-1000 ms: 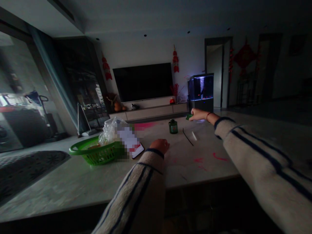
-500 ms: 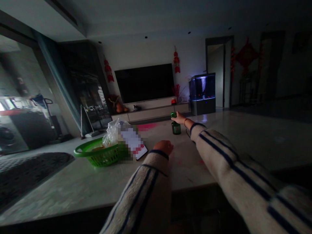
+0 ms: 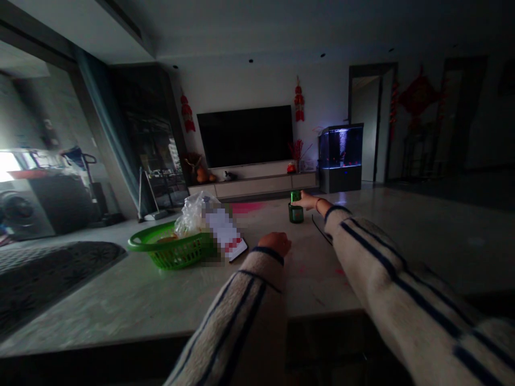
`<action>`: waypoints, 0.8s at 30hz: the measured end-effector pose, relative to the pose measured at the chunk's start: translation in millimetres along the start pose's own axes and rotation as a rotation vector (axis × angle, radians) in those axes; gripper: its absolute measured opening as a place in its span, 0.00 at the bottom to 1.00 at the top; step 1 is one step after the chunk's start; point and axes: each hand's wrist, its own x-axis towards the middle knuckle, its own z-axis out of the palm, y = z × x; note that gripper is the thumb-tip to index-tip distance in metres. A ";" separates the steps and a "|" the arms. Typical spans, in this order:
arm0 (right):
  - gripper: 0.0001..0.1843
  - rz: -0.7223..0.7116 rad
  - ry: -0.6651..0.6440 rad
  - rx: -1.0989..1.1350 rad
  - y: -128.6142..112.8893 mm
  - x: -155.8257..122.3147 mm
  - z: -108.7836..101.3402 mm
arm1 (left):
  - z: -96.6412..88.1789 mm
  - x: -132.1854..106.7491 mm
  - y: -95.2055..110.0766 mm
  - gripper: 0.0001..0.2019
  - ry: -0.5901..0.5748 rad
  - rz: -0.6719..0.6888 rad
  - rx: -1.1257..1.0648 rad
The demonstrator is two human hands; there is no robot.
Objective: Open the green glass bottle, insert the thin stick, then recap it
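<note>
My right hand (image 3: 308, 200) reaches far over the table, fingers closed around a small green see-through cup (image 3: 295, 196). Directly beneath it stands a second green cup (image 3: 296, 214) on the table top. The held cup's lower end is at the other's rim; whether it sits inside I cannot tell. Nearer to me, my left hand (image 3: 277, 244) rests on or just above the table with its fingers curled in. Its palm is turned away, so anything inside is hidden. A thin dark cord or stick (image 3: 322, 230) lies beside my right wrist.
Left on the pale table (image 3: 132, 305) are a green plastic basket (image 3: 173, 254) with a clear plastic bag (image 3: 197, 212) in it and a phone (image 3: 225, 230), partly blurred out. Beyond stand a low TV cabinet (image 3: 257, 185) and a lit fish tank (image 3: 341, 150).
The green cup in my right hand has gone down slightly, closer to the lower cup. The whole view has shifted a little; my left hand stays curled in place.
</note>
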 end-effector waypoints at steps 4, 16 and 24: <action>0.27 -0.023 -0.086 0.105 4.0 -5.6 -3.1 | 2.8 1.5 -1.9 0.15 0.012 -0.023 -0.029; 0.19 -0.159 -0.333 0.167 -11.4 -54.3 -21.9 | 2.9 1.8 -0.5 0.14 0.012 0.008 -0.032; 0.19 -0.245 -0.382 0.232 -7.2 -100.8 -27.0 | 4.3 5.6 5.4 0.34 0.083 -0.060 -0.283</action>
